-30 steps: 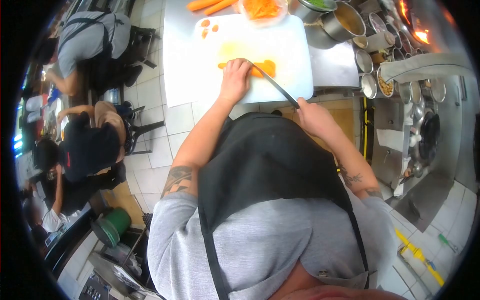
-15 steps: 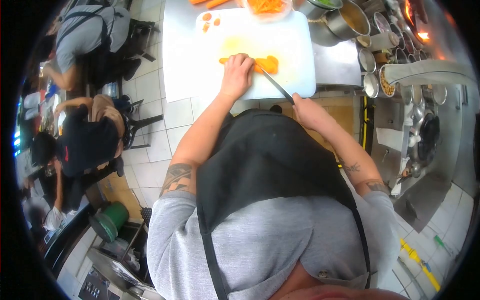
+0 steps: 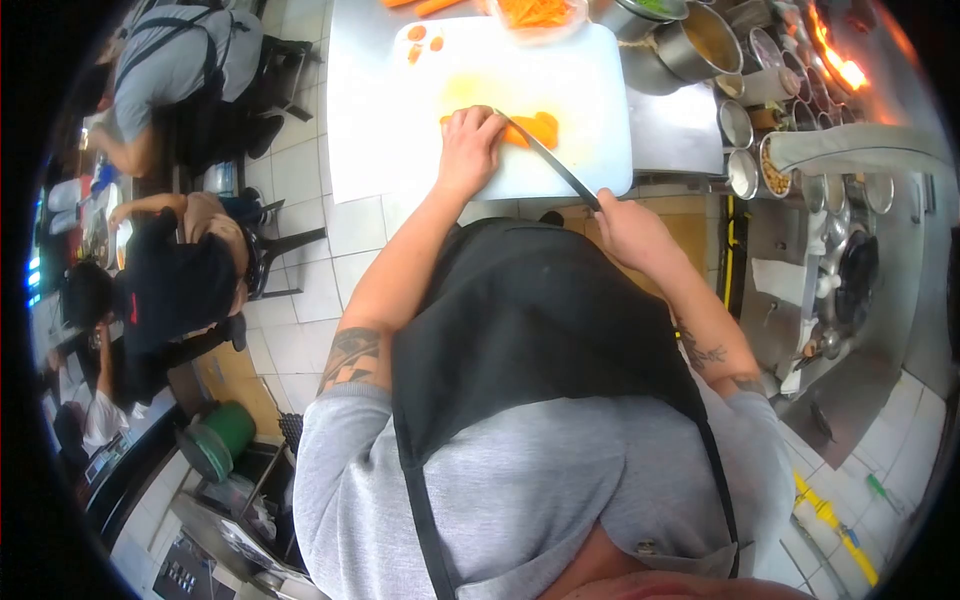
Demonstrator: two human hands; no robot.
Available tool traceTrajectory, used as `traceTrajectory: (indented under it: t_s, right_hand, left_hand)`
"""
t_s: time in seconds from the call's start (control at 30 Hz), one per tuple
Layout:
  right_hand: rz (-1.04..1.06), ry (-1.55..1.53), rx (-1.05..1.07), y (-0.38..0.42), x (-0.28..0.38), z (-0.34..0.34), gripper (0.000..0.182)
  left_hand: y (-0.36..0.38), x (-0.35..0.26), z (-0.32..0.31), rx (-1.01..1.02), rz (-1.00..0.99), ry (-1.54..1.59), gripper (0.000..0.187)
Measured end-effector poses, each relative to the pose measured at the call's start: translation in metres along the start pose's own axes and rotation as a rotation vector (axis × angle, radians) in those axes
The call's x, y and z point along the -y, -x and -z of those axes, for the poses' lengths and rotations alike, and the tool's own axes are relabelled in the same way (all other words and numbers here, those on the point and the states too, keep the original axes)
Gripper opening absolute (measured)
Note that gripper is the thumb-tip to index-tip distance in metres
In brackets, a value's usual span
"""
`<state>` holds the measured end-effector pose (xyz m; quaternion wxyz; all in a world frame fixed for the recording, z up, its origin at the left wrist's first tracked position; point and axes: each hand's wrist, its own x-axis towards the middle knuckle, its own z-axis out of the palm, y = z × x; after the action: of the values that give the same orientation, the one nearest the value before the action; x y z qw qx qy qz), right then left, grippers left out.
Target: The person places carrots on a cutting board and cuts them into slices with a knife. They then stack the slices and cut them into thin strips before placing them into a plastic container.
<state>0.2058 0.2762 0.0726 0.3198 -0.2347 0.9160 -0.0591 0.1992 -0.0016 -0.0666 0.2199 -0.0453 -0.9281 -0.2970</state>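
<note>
On the white cutting board [image 3: 600, 90] lies a carrot [image 3: 535, 130], with sliced pieces at its right end. My left hand [image 3: 470, 150] presses down on the carrot with its fingers together. My right hand [image 3: 625, 228] is wrapped round the handle of a knife [image 3: 560, 170], whose blade slants up and left across the carrot, its tip beside my left fingertips. Several small carrot ends [image 3: 415, 34] sit at the board's upper left. A bag of shredded carrot [image 3: 535, 14] rests at the board's top edge.
Whole carrots [image 3: 435, 6] lie beyond the board. Metal pots [image 3: 697, 42] and small containers [image 3: 742, 172] stand to the right, near a flame [image 3: 850, 72]. At the left, people [image 3: 180, 265] sit at a counter. A green bin [image 3: 222, 440] stands at lower left.
The knife blade has shifted left and up toward my left fingertips, and my right hand has moved slightly right. The flame at upper right has grown larger.
</note>
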Motion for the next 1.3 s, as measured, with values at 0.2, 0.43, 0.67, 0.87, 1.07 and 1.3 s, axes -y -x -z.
traceTrajectory:
  t_s: [0.2, 0.43, 0.67, 0.87, 1.07, 1.3]
  right_hand:
    - [0.003, -0.003, 0.028, 0.009, 0.0, 0.009, 0.021]
    - [0.007, -0.04, 0.096, -0.023, -0.004, -0.016, 0.022]
    - [0.018, -0.084, 0.03, -0.031, -0.016, -0.04, 0.024]
    - [-0.01, -0.022, -0.039, -0.006, 0.0, -0.014, 0.022]
    - [0.008, 0.01, -0.006, 0.006, 0.003, 0.004, 0.022]
    - [0.025, -0.01, 0.057, -0.01, 0.002, 0.003, 0.024]
  left_hand:
    - [-0.001, -0.002, 0.0, -0.001, 0.005, 0.004, 0.019]
    - [0.0, -0.002, -0.001, 0.002, -0.002, -0.002, 0.02]
    - [-0.003, -0.006, 0.003, 0.065, -0.024, -0.096, 0.02]
    - [-0.001, 0.0, 0.001, -0.012, -0.012, 0.017, 0.019]
    - [-0.001, 0.002, -0.001, -0.01, -0.005, 0.014, 0.018]
    - [-0.001, 0.003, -0.001, -0.02, -0.014, 0.029, 0.019]
